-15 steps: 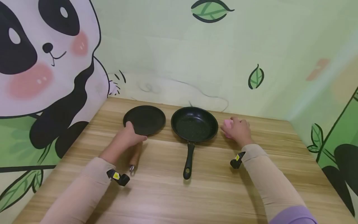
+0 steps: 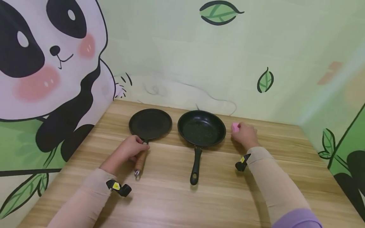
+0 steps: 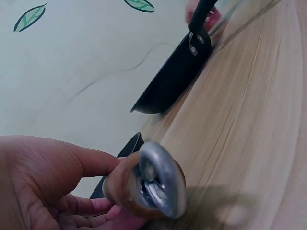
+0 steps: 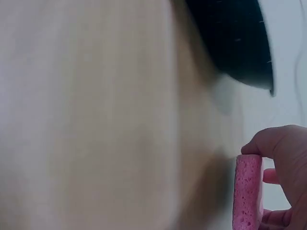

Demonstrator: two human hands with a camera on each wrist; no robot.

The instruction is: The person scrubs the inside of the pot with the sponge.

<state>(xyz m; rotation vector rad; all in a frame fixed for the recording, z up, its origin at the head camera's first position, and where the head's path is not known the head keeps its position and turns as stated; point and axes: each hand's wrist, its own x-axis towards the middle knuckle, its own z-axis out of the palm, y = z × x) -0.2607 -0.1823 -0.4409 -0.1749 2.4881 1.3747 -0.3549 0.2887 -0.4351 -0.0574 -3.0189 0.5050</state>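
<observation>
At the left, a flat black pan (image 2: pixel 150 123) with a round wooden handle (image 2: pixel 141 161) lies on the table. My left hand (image 2: pixel 129 149) grips that handle near the pan, thumb on one side and fingers curled on the other. A metal hanging ring (image 3: pixel 165 179) at the handle's end faces the left wrist camera. My right hand (image 2: pixel 246 135) pinches a pink sponge (image 4: pixel 247 191) between thumb and fingers, toward the table's back right. Between the hands sits a deeper black frying pan (image 2: pixel 201 129), its black handle pointing toward me.
The wood-grain table (image 2: pixel 222 196) backs onto a pale green wall (image 2: pixel 171 47) painted with a panda and leaves. Small black cameras (image 2: pixel 119 187) are strapped at both wrists.
My left hand has dropped from the flat pan's edge to its wooden handle and closed round it. The right hand still holds the sponge, its grip shifted slightly. The head view has turned slightly left.
</observation>
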